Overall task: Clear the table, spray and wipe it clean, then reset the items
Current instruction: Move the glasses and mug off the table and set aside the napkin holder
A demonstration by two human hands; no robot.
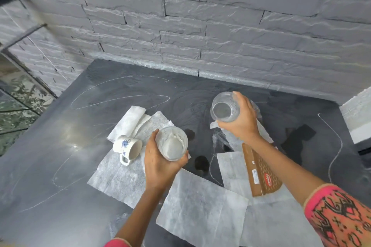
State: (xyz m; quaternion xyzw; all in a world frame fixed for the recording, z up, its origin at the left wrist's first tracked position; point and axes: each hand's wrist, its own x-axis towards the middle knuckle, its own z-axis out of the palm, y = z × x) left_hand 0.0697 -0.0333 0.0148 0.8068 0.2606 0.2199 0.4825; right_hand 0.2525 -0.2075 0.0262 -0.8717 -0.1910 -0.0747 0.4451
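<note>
My left hand (158,163) grips a clear glass (173,143) with a milky white film inside, held above the dark grey table (50,156). My right hand (240,121) holds a second clear glass (224,109) farther back and to the right. A white mug with a blue flower (128,147) lies on its side just left of my left hand. Several white paper napkins (202,208) are spread over the table's middle. A brown packet with a red label (261,172) lies under my right forearm.
Dark wet spots (200,163) sit between the napkins. A grey stone-brick wall (200,26) backs the table. A white block (359,118) stands at the right edge. The table's left edge drops to a glass pane over foliage (18,106).
</note>
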